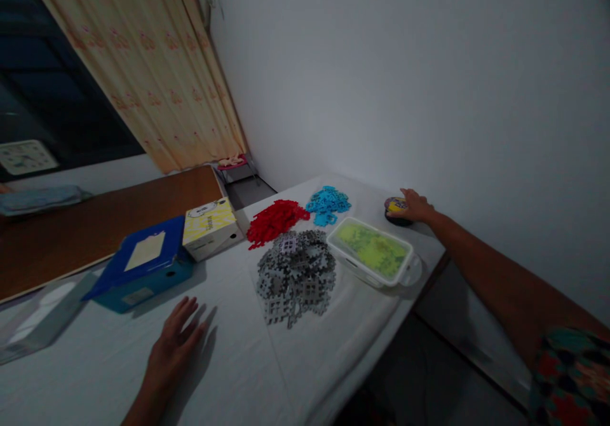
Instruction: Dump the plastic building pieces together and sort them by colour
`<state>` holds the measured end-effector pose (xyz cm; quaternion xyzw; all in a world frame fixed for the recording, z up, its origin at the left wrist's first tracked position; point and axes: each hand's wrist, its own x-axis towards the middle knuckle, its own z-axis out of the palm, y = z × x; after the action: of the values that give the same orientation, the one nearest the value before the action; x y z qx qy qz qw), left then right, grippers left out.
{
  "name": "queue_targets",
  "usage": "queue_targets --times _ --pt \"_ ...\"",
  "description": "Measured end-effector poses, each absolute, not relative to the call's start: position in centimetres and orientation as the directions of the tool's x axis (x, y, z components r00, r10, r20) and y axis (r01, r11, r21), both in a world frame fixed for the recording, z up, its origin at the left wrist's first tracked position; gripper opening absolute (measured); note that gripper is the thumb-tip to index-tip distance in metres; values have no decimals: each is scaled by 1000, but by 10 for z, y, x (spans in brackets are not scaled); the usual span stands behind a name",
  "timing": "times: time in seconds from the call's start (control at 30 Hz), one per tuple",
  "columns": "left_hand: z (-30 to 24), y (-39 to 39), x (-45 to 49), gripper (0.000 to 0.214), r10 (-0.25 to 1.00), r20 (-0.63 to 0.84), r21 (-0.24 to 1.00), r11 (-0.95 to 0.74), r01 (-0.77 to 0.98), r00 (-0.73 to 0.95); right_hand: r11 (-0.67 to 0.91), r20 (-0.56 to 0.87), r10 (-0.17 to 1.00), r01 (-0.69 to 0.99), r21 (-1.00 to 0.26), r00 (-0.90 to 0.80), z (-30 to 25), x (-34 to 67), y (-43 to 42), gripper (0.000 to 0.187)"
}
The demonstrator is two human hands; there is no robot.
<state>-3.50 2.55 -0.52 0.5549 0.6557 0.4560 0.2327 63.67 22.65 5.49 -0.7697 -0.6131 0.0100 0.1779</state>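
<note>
Two bare hands at a white-covered table [229, 350].

Right hand [419, 208]: arm stretched toward the wall [405, 82], patterned sleeve [569, 375] at the picture's lower right. Fingers rest on a round thing [396, 206], dark at the base, yellow and purple on top. It sits on the table near the wall. The hand hides part of it; cannot tell how far this grip closes around it.

Left hand [172, 346]: over the near part of the table, fingers loosely spread, grip wide and holding nothing. Shadow falls just beside it. Nearest item: blue box [147, 257], pale label on top.

Between the hands, three piles of small flat pieces. Grey pile [298, 276] is largest and nearest; several pieces are notched, with square holes. Red pile [277, 219] behind it, leftward. Blue pile [328, 203] to the right of the red. White-rimmed tub [366, 270] beside the grey, yellow-green pieces [372, 245] inside; it lies between the grey pile and the round thing.

Yellow-and-white box [212, 229] next to the blue box, on its right. Pale box [45, 318] at far left.

Background: floral curtain [162, 63], clock [26, 157], pink stool [233, 163] in the corner.
</note>
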Motion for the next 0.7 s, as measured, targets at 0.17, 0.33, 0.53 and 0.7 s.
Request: queue_targets --times 0.17,0.33,0.53,0.7 --pt "-9 28 -38 61 945 216 828 -45 559 -244 264 281 938 945 -195 -205 99 558 148 79" --pt "-14 28 -40 59 949 248 812 -96 576 -193 430 111 896 902 35 -431 83 467 76 86" --pt "-9 21 -39 56 947 270 808 -126 576 -172 244 97 960 954 175 -263 66 455 80 82" --pt "-7 21 -38 55 943 303 806 -175 566 -140 193 102 971 963 190 -215 67 473 94 79"
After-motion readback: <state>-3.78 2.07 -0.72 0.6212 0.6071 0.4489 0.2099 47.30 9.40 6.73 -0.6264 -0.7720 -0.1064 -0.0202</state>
